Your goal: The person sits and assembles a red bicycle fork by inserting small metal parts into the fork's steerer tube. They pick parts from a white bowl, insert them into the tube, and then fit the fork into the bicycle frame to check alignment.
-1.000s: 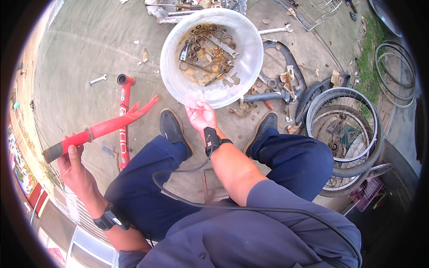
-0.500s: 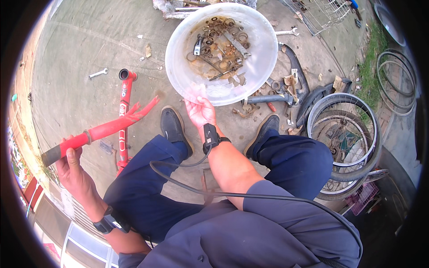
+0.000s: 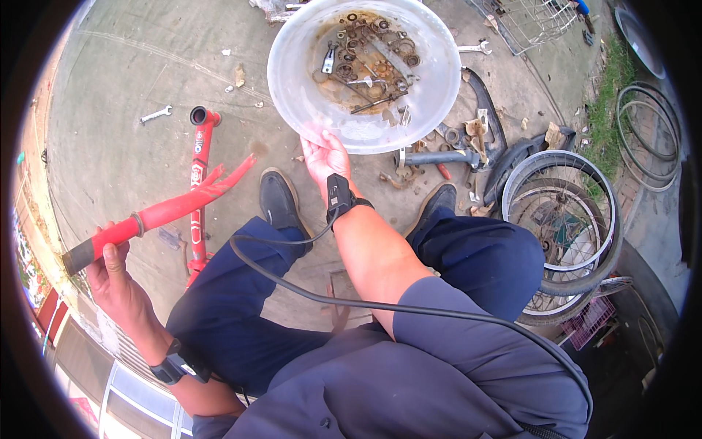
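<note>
Overhead, a clear plastic bowl [image 3: 365,69] of rusty metal parts [image 3: 369,62] is clamped at its near rim by the right hand [image 3: 325,155], while a red bicycle fork [image 3: 157,216] is gripped by the left hand [image 3: 117,282] above the concrete floor [image 3: 131,88].

Right hand [image 3: 325,155] reaches out toward twelve o'clock, fingers curled in a grip; left hand [image 3: 115,282], at eight o'clock, is clenched tight.

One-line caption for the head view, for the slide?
Right hand holds clear bowl of rusty parts; left hand grips red bike frame.
</note>
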`<state>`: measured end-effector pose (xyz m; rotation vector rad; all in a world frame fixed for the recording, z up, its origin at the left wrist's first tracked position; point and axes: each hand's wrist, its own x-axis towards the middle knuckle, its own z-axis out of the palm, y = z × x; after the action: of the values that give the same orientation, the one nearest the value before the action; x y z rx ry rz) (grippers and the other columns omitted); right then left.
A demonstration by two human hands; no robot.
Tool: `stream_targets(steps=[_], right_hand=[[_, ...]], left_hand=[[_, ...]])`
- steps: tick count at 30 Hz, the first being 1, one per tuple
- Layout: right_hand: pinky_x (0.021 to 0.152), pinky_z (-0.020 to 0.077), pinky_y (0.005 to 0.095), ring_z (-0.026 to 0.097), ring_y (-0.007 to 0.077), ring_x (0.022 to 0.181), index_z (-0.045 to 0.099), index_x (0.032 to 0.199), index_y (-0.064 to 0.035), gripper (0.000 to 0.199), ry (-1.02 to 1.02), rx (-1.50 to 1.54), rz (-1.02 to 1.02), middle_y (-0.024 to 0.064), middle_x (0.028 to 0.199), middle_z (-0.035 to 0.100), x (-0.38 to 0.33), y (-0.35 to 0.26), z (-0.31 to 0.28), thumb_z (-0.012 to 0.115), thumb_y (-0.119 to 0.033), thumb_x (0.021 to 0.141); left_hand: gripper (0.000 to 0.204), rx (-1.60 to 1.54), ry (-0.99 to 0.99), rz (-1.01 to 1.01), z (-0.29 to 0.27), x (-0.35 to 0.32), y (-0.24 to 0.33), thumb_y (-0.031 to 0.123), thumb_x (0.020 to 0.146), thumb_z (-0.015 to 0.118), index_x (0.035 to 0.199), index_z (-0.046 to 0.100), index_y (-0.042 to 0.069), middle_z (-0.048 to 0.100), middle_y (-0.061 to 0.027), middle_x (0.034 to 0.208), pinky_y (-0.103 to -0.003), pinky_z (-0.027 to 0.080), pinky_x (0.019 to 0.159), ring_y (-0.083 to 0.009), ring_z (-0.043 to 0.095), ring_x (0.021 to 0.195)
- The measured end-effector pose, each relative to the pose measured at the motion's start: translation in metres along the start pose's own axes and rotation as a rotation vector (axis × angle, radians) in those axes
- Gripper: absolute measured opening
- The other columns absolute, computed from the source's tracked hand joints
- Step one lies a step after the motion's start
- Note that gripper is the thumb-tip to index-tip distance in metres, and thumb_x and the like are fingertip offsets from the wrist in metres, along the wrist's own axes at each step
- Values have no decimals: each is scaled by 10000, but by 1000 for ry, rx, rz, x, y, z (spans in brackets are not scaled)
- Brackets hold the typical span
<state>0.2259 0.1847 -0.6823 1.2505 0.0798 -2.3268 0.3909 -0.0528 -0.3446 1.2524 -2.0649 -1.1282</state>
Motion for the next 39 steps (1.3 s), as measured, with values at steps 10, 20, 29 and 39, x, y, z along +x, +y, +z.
stream_targets(steps=[10,20,29,39], right_hand=[[1157,461,518,612,344,1273,543,1296,-6,289,277,-11,9,186,1319,649,18,13,17,537,-202,1084],[1061,560,443,604,418,1285,504,1367,40,410,137,-21,140,251,1352,629,24,26,24,477,-279,1111],[1006,591,397,639,387,1239,505,1356,40,460,84,28,216,250,1333,632,31,42,34,507,-340,1098],[1013,595,438,617,425,1262,460,1381,85,526,126,-19,231,300,1373,580,33,32,30,474,-364,1106]], left_hand=[[415,-16,-19,13,0,-1,-1,197,1063,614,1378,562,-67,666,-217,1300,-404,564,1028,-267,657,1204],[414,-37,-28,15,-1,1,-3,203,1062,619,1380,566,-57,665,-215,1306,-402,558,1028,-267,655,1206],[421,-25,-29,6,0,-1,0,195,1065,612,1394,555,-62,665,-218,1308,-399,557,1030,-267,652,1215],[406,-23,-25,27,-1,0,-2,184,1067,606,1388,555,-59,664,-220,1310,-405,561,1026,-274,650,1223]])
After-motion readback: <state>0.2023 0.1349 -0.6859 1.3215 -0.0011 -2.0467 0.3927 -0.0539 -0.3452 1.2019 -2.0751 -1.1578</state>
